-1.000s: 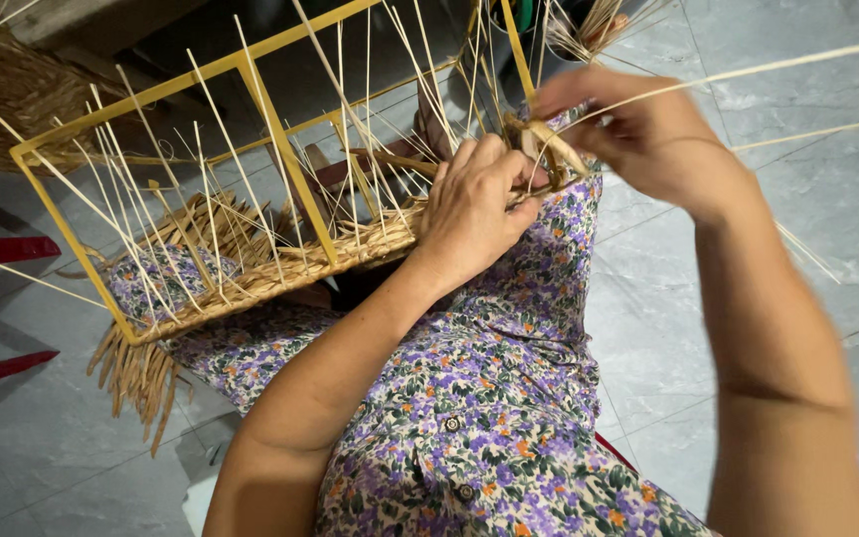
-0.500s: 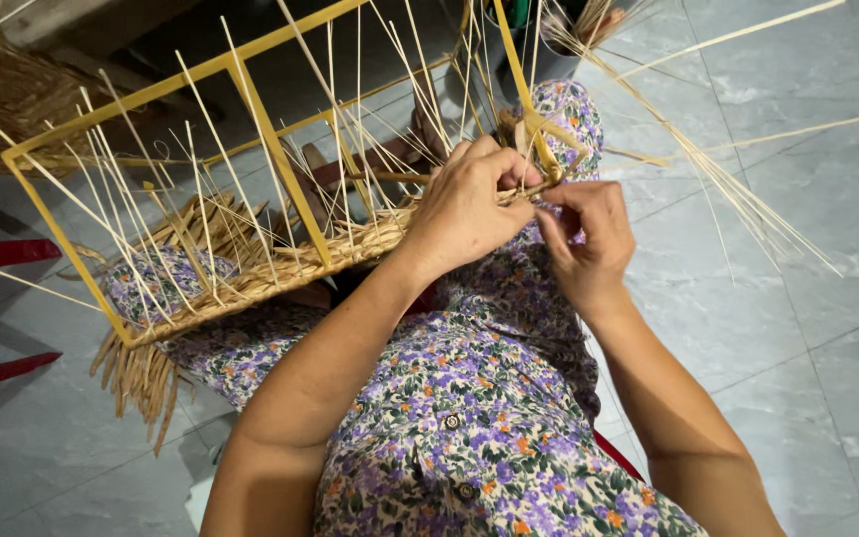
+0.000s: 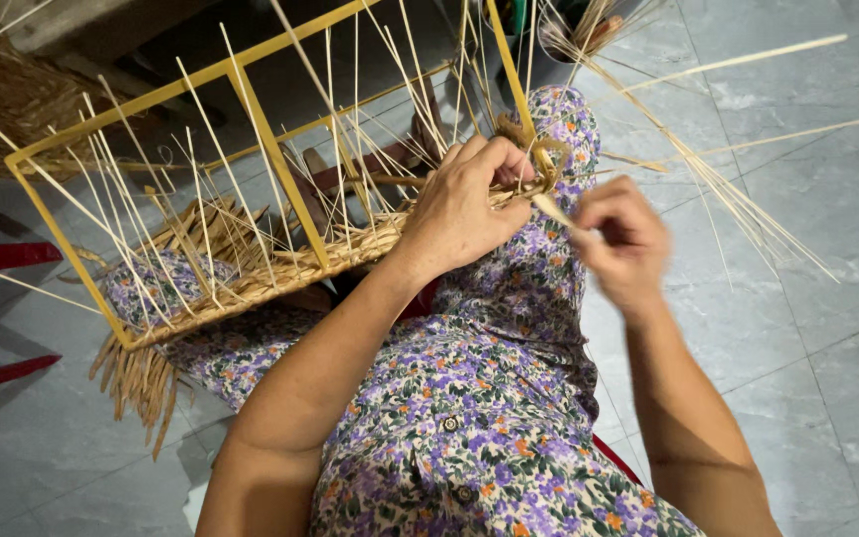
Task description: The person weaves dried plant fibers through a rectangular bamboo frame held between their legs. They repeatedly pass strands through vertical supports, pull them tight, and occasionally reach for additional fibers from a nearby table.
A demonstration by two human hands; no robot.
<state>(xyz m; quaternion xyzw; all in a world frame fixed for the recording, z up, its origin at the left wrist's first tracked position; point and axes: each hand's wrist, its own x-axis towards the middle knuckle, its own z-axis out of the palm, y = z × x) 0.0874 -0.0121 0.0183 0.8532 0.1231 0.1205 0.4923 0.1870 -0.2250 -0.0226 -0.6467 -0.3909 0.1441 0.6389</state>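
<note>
A yellow metal frame (image 3: 251,129) lies across my lap, with several thin pale reed stakes (image 3: 201,214) standing up from it. Straw-coloured weaving (image 3: 251,273) runs along its near bar. My left hand (image 3: 464,204) presses on the weaving at the frame's right corner, fingers curled over the bar. My right hand (image 3: 623,239) is just right of it, blurred, pinching a pale strip (image 3: 552,211) that leads to that corner.
A loose fan of long reeds (image 3: 718,169) spreads to the right over the grey tiled floor (image 3: 807,328). A woven straw piece (image 3: 2,94) sits at the upper left. Red bars (image 3: 2,254) lie on the floor at the left.
My right hand came down from high above the frame's corner to beside my left hand, then drew slightly right and toward me with the strip. The left hand stayed on the corner.
</note>
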